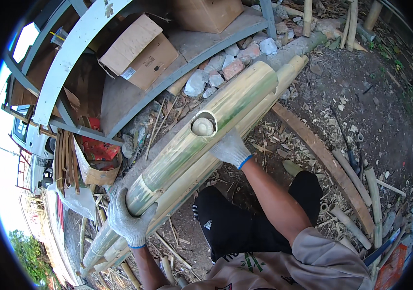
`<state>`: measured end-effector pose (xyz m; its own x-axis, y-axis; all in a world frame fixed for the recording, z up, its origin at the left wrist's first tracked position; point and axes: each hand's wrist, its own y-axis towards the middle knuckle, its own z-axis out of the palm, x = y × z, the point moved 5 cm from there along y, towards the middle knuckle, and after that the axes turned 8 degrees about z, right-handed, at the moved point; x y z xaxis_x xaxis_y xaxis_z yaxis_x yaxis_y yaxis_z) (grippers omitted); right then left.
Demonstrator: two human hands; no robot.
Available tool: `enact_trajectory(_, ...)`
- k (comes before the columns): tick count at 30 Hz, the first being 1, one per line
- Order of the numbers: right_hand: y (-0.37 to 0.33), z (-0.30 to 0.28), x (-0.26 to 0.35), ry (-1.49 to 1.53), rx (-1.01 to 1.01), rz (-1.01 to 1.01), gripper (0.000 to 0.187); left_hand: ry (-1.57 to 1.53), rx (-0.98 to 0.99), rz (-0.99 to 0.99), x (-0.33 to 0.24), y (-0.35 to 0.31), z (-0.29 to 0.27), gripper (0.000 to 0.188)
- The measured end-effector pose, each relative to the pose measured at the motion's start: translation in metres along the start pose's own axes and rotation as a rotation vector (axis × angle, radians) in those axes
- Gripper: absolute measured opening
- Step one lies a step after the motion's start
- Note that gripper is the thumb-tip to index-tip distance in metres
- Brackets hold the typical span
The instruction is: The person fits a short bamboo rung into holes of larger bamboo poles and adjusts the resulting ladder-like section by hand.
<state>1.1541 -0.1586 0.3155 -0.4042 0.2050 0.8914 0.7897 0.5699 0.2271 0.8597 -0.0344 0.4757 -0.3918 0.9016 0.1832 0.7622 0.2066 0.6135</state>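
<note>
A thick green-and-cream bamboo pole [250, 92] lies diagonally in front of me, its far end at the upper right. A round hole [203, 124] is cut in its upper side, with a pale rounded node visible inside. My left hand [128, 220], in a grey-white work glove, wraps around the pole's near-left part, thumb and fingers on opposite sides. My right hand [232, 147], gloved alike with a blue cuff, grips the pole's near side just below the hole; its fingers are hidden beneath. Other bamboo poles [283, 77] lie alongside and under it.
A grey-framed shelf [187, 55] at the upper left bears cardboard boxes [151, 63]. Broken stones [233, 69] line its base. Right of my legs lie a long brown plank [322, 154], bamboo offcuts [349, 224] and wood chips. A box with red wrapping [102, 169] stands at left.
</note>
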Motion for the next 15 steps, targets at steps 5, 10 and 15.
enact_trajectory(5, -0.012, -0.006, 0.013, -0.108, 0.004, -0.068, 0.038, 0.002, 0.032, -0.030, 0.000, -0.012, -0.001, 0.086)
enact_trajectory(10, -0.024, -0.001, 0.008, -0.256, -0.205, -0.292, 0.032, -0.018, 0.021, -0.048, 0.000, -0.019, -0.003, 0.086)
enact_trajectory(15, -0.022, 0.007, -0.001, -0.370, 0.130, -0.112, 0.045, 0.019, 0.017, -0.054, -0.002, -0.023, -0.003, 0.086)
